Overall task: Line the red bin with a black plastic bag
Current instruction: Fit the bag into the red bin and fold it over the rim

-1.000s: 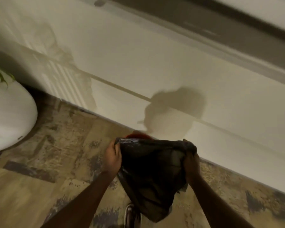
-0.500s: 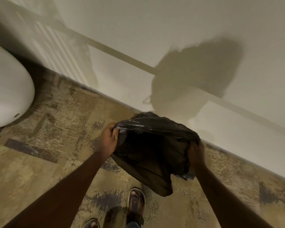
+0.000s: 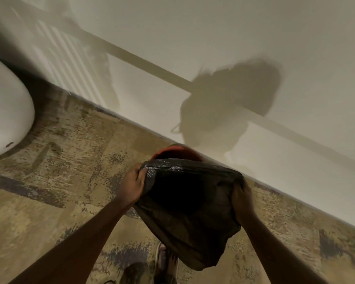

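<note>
Left hand (image 3: 132, 184): grip pinched tight on the left edge of the bag (image 3: 190, 206) mouth, thumb on top, fingers curled under the film. Right hand (image 3: 241, 198): grip closed on a bunched fold of the right edge, knuckles toward the camera; how much film is gathered inside it cannot be told. Between the two grips the mouth is stretched open and dark inside; the closed bottom hangs slack below and toward the person, over a sandalled foot (image 3: 165, 261) on the floor (image 3: 74, 160). Bin (image 3: 175, 153): only an arc of red rim shows, just beyond the far edge of the bag mouth, against the base of the wall (image 3: 254, 48); the rest is hidden behind the bag. Judgement: the step in hand is getting the sack into the bin, not yet done, since the bottom hangs on the near side of the rim. To do it well, carry both grips forward and up so the bottom clears the near rim, then lower it inside. Keep the mouth taut between the grips so it does not fold shut. Once the sack is down, roll the edge outward over the rim, far side first, then draw it back toward the grips. The right grip looks over-gathered; loosening it should free enough film to go round. Thin film, likely to tear if yanked.
</note>
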`<state>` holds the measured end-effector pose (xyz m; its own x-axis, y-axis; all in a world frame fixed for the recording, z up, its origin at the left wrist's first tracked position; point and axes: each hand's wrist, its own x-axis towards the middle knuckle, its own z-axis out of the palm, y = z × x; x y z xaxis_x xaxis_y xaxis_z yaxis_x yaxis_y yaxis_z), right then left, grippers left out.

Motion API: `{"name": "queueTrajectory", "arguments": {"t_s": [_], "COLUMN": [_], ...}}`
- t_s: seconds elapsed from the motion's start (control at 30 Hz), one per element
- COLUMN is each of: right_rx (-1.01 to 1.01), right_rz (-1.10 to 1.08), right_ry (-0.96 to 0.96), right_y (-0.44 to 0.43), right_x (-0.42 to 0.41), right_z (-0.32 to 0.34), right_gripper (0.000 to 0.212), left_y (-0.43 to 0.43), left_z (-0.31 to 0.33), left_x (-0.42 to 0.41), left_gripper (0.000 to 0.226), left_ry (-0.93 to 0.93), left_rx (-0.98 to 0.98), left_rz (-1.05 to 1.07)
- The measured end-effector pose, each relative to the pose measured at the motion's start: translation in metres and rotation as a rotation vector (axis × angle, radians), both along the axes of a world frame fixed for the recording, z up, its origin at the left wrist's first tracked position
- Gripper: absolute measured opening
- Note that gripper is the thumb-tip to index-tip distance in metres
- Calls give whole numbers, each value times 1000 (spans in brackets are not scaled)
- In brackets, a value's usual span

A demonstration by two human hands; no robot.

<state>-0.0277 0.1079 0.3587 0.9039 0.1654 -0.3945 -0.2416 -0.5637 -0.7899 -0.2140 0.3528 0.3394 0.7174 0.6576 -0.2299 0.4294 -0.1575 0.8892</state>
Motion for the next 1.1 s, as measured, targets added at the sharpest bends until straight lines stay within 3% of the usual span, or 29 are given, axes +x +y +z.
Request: {"name": "queueTrajectory", "arguments": {"t_s": [0.17,0.3,0.33,0.47,0.57,0.63,0.77,0.9,1.03,1.1], "right_rx": [-17,-147,-164,-112,-1,44,-81,12,85,113], "right_rz": [80,203,215,220,219,257,441,451,410,379], "right_ry": [-76,-188,-216,-371,-396,-420,-531,-411,-371,-335], "right_y": [26,42,43,56,53,43,39,40,20,15], "right_x": [8,34,36,60,71,75,96,107,108,110], "right_z": [-14,-30,-59,-88,-126,-164,-180,-195,-221,-225], "right_gripper": [28,29,30,12,19,28,23,40,16,28], "left_y": [29,43,43,63,71,76,97,116,106,100], "left_z": [-27,-45,-76,-105,-139,-178,-207,-218,-232,-236], "left_x": [12,32,35,43,48,51,42,57,77,82], "left_gripper": [27,24,24,20,33,27,35,34,24,15], "left_ry": [61,-21,-44,-118,-153,-158,-280,-427,-408,-372], "left_rx": [-25,-300,-346,-396,-423,-464,-568,-637,-558,-573], "left_rz": [34,187,208,264,176,88,62,-129,-257,-279]}}
